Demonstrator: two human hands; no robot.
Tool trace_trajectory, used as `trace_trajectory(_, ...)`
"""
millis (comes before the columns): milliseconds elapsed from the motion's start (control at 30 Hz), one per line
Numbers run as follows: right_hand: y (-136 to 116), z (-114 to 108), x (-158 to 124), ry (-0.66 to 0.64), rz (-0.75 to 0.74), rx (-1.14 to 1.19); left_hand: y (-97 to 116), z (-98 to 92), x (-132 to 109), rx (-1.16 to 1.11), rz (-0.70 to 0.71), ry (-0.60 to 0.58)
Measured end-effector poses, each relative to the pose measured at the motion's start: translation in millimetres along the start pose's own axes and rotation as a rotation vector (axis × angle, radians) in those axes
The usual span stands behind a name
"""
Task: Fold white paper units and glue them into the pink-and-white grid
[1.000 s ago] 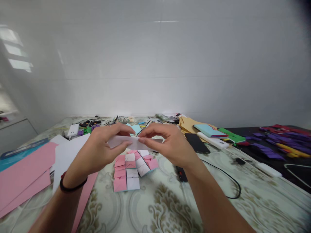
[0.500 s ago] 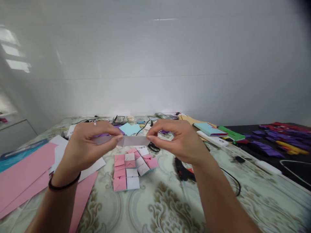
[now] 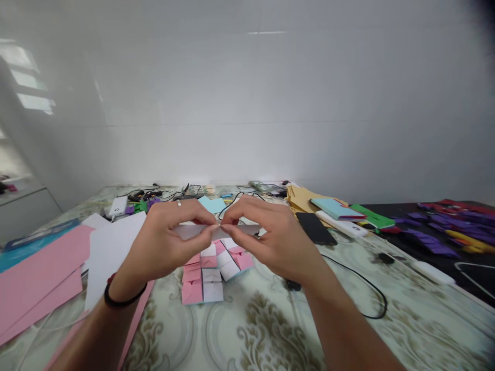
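A narrow white paper strip is held up above the table, pinched between thumb and fingers of both hands. My left hand grips it near the middle, with a ring and a dark wristband showing. Its fingertips meet those of my right hand, which pinches the same strip. Below and partly behind the hands, folded pink and white paper pieces lie joined in a cluster on the patterned tablecloth.
Pink sheets and white sheets lie at the left. A black phone, a light blue pad and a white power strip are at the right. Purple pieces lie farther right.
Both hands have come together along the strip, from well apart to fingertips touching. The view has shifted slightly, and the black phone now shows past my right hand.
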State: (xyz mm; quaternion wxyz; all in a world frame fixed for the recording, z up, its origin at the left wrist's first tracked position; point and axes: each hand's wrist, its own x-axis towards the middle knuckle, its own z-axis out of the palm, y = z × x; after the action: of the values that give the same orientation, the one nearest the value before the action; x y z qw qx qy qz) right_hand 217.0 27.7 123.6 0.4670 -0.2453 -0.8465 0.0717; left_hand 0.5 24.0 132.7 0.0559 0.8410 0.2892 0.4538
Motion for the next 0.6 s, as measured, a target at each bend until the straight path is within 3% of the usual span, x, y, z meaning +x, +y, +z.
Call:
trace_trajectory(100, 1, -10, -2, 0.011, -0.009, -0.02, -3, -10.8, -2, -0.026, -0.033, 0.029)
trace_trajectory(200, 9, -22, -4, 0.052, 0.08, 0.004, -8, -29.4, -6, -0.041, -0.089, 0.115)
trace_trajectory(333, 24, -26, -4, 0.182, 0.29, 0.277, -16, -47.3, -8, -0.128, -0.217, 0.339)
trace_trajectory(367, 27, -24, -3, 0.225, 0.336, 0.381, -19, -48.1, -8, -0.187, -0.236, 0.341)
trace_trajectory(400, 29, -20, -1, 0.253, 0.381, 0.481, -21, -46.8, -7, -0.252, -0.247, 0.308)
trace_trajectory(500, 31, -7, 3, 0.24, 0.504, 0.695, -26, -32.3, -3, -0.418, -0.287, 0.01)
trace_trajectory(600, 30, 5, 5, 0.189, 0.537, 0.766, -26, -10.3, 1, -0.44, -0.293, -0.057)
